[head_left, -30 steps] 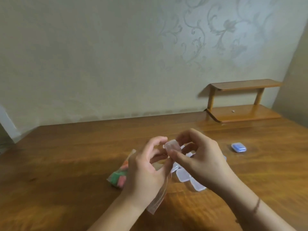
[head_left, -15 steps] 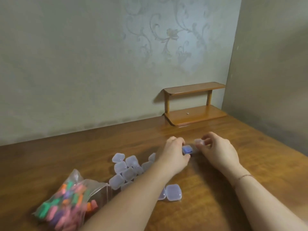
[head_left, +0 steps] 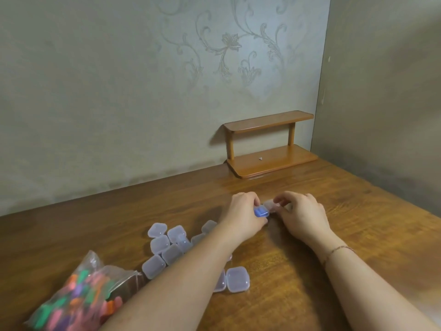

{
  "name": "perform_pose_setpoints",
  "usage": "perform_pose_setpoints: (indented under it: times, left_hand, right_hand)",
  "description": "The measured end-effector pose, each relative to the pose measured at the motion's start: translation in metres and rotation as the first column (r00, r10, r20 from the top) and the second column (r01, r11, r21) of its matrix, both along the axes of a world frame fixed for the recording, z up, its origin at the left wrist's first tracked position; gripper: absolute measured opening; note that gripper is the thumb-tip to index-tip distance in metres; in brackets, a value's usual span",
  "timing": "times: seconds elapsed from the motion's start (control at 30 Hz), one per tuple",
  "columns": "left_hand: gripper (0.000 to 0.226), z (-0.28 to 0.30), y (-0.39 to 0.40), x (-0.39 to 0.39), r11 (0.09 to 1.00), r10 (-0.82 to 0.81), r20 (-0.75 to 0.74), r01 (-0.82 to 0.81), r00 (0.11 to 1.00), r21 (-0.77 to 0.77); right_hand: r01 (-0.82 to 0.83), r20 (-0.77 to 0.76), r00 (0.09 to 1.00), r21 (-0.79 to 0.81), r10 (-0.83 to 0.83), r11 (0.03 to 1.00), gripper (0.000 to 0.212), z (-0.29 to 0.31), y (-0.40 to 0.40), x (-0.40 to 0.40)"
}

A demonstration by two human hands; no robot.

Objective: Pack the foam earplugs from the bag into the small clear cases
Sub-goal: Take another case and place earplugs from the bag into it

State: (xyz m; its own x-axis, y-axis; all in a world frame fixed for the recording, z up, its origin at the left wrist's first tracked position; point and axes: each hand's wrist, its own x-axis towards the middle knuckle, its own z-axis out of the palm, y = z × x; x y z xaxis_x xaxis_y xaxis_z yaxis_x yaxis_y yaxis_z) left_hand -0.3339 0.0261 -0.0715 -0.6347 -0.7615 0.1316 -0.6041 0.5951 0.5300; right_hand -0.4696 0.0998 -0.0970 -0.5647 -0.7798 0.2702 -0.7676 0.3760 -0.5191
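Observation:
A clear plastic bag (head_left: 78, 297) full of coloured foam earplugs lies at the lower left of the wooden table (head_left: 358, 235). Several small clear cases (head_left: 167, 247) are heaped in the middle, and one open case (head_left: 235, 279) lies nearer to me. My left hand (head_left: 243, 216) grips a case with a blue earplug inside (head_left: 261, 211) on the table. Right beside it, my right hand (head_left: 300, 211) pinches another clear case (head_left: 269, 204). The two cases sit close together; whether they touch I cannot tell.
A small two-tier wooden shelf (head_left: 269, 144) stands at the back against the wall, with a tiny object on its lower board. A side wall borders the table on the right.
A second ago both hands held a case above the bag; they have since moved to the right, to the blue case. My view turned right. In the last half second the hands barely shifted.

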Motion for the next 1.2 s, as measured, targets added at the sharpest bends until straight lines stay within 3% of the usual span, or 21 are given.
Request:
perform_pose_setpoints:
  times: [0.1,0.17,0.27,0.4,0.5,0.57,0.77,0.87,1.0,1.1,1.2]
  left_hand:
    - [0.049,0.012,0.005,0.011,0.997,-0.067,-0.005,0.067,0.998,-0.034]
    - [0.048,0.028,0.009,0.031,0.992,-0.109,-0.055,0.105,0.993,-0.071]
    - [0.038,0.054,0.012,0.08,0.974,-0.155,-0.127,0.13,0.98,-0.186]
    - [0.023,0.066,0.023,0.171,0.93,-0.215,-0.316,0.095,0.924,-0.356]
    - [0.016,0.056,0.037,0.234,0.937,-0.169,-0.412,0.016,0.896,-0.349]
    - [0.017,0.045,0.047,0.266,0.946,-0.131,-0.424,-0.015,0.896,-0.323]
    - [0.015,0.017,0.058,0.324,0.958,-0.056,-0.486,-0.09,0.872,-0.271]
    - [0.013,0.01,0.055,0.335,0.977,0.043,-0.619,-0.164,0.785,-0.14]
    - [0.005,0.012,0.051,0.338,0.952,0.305,-0.752,-0.203,0.585,0.228]
    - [0.019,0.015,0.048,0.341,0.873,0.461,-0.769,-0.068,0.444,0.483]
    - [0.035,0.019,0.047,0.342,0.807,0.509,-0.755,0.076,0.413,0.586]
  right_hand:
    - [0.004,0.109,0.994,-0.068,0.003,0.998,0.027,0.004,0.005,-0.002]
    - [0.027,0.151,0.988,-0.135,-0.006,0.99,0.032,0.011,0.01,0.002]
    - [-0.111,0.075,0.989,-0.186,0.127,0.976,0.028,0.028,0.024,0.02]
    - [-0.44,-0.049,0.897,-0.017,0.439,0.898,0.015,0.044,0.045,0.074]
    - [-0.545,-0.209,0.806,0.099,0.553,0.832,0.016,0.038,0.04,0.104]
    - [-0.634,-0.23,0.722,0.158,0.652,0.757,0.017,0.034,0.033,0.111]
    - [-0.578,-0.102,0.778,0.27,0.62,0.77,0.015,0.043,0.029,0.115]
    - [-0.592,-0.069,0.77,0.292,0.634,0.751,0.013,0.049,0.025,0.119]
    - [-0.539,-0.144,0.781,0.335,0.607,0.773,0.029,0.054,0.021,0.119]
    - [-0.505,-0.211,0.802,0.263,0.559,0.822,0.05,0.073,0.023,0.128]
    - [-0.627,-0.258,0.744,0.053,0.617,0.777,0.038,0.103,0.025,0.179]
